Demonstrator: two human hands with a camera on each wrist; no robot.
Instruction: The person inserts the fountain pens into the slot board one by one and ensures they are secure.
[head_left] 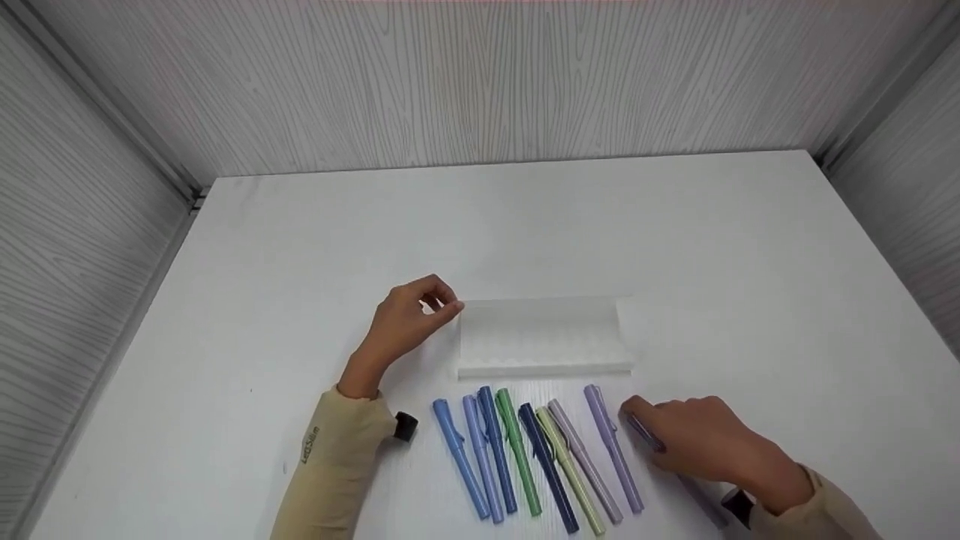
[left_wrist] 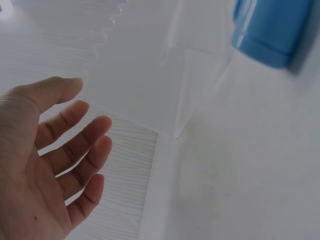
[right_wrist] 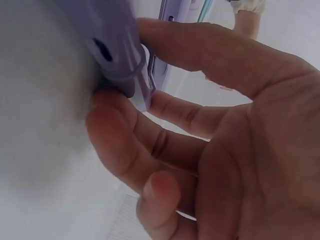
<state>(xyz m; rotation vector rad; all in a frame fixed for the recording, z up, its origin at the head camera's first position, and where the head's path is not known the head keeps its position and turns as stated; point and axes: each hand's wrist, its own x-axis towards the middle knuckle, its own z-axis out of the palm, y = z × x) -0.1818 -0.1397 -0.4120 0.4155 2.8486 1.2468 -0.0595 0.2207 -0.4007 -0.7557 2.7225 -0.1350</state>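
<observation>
My left hand (head_left: 407, 319) is at the far left corner of a clear plastic tray (head_left: 544, 369). Thumb and index finger pinch the tray's edge, while the other fingers curve loosely in the left wrist view. To the right of the pen row, my right hand (head_left: 697, 442) grips a purple pen (right_wrist: 112, 37) by its clip end, thumb on one side and fingers on the other. Its lower end shows past the palm in the head view. Nearest to that hand in the row is a lavender pen (head_left: 613, 448).
In front of the tray lies a row of capped pens: a light blue pen (head_left: 460, 459), a periwinkle pen (head_left: 482, 459), a blue pen (head_left: 497, 450), a green pen (head_left: 519, 451), a navy pen (head_left: 548, 469), a yellow-green pen (head_left: 570, 470) and a lilac pen (head_left: 586, 461). Panels (head_left: 480, 82) wall the white table.
</observation>
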